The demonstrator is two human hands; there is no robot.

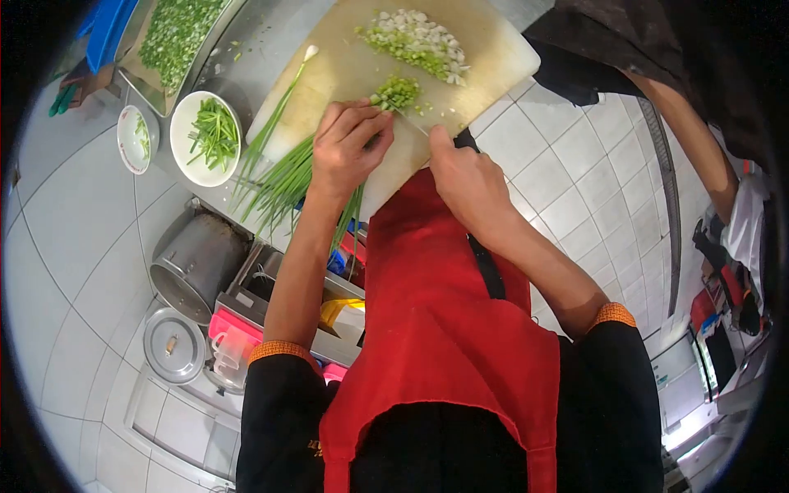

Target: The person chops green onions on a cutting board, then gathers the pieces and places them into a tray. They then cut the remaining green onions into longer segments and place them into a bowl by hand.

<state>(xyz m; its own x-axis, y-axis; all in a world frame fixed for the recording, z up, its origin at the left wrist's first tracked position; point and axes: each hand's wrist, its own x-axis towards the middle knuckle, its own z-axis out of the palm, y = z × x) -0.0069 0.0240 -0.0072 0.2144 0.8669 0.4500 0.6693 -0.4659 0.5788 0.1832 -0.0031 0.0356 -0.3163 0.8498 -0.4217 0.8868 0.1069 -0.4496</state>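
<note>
My left hand [353, 146] is closed round a bunch of green onions [283, 181] on the cutting board [325, 74]; the long green leaves trail past the board's edge. In my right hand [468, 177] is a knife [411, 122], its handle mostly covered by my fingers and its blade beside my left fingertips. Just beyond the blade lies a small heap of chopped green onion [396, 92]. Farther up the board is a larger pile of chopped white and pale green pieces [419, 45]. A single green onion [283, 103] rests along the board's left side.
Left of the board stand a white bowl [182, 164] of cut green pieces and a smaller bowl [125, 140]. Behind them is a metal tray [197, 70] of chopped greens. A large pot [185, 271] is below left. Another person's arm [699, 148] shows at right.
</note>
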